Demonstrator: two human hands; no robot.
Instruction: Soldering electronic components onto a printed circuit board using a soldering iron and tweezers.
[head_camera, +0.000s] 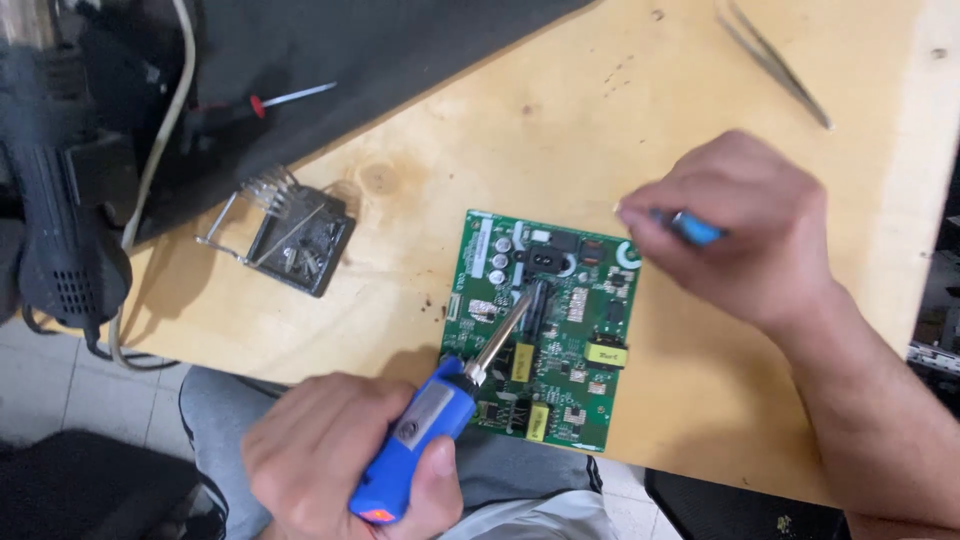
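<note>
At the near edge of the surface (640, 90), the left hand (335, 455) is wrapped around a blue-handled soldering iron (430, 430), its metal tip resting on the green circuit board (540, 330). The right hand (740, 230) hovers just right of the board, fingers closed on a small blue tool (695, 228). The board lies flat on the wood. Farther left sits a wire iron stand (295, 235); tweezers (775, 62) lie at the far right; a red-tipped screwdriver (285, 98) rests on dark cloth (400, 40).
</note>
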